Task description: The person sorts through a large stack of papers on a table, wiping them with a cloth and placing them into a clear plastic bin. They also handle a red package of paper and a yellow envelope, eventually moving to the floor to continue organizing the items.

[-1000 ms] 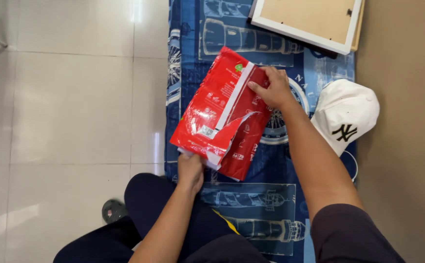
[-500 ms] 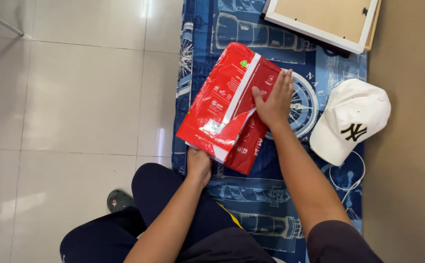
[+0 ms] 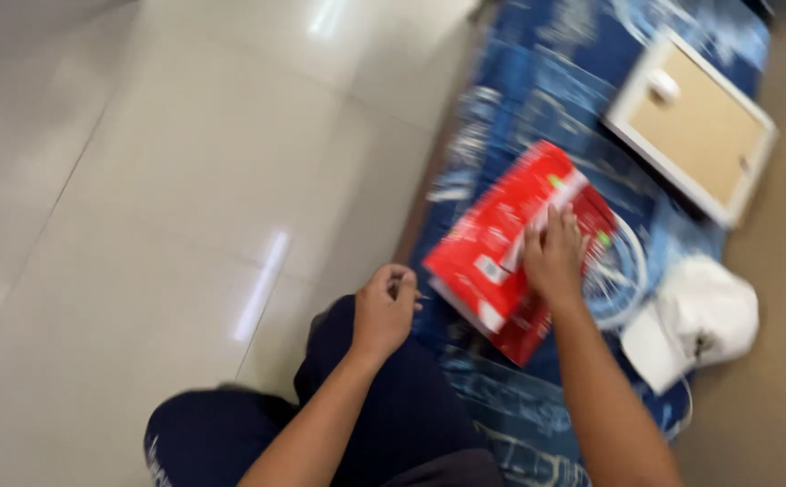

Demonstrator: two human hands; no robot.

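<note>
A shiny red wrapped package (image 3: 501, 236) with a white stripe lies on a blue patterned cloth (image 3: 537, 108). My right hand (image 3: 553, 257) rests flat on top of the package, fingers spread over the stripe. My left hand (image 3: 384, 311) is off the package, just left of its near corner, above my dark trouser leg, fingers curled in a loose fist with nothing seen in it. The view is blurred by head motion.
A white-framed board (image 3: 695, 126) lies on the cloth at the upper right. A white cap (image 3: 704, 316) sits right of the package. Pale glossy floor tiles (image 3: 168, 180) fill the left side; a tan surface (image 3: 772, 397) runs along the right.
My left hand has let go of the package's near edge and pulled back toward my knee. My right hand stays on top. The camera has swung left and tilted.
</note>
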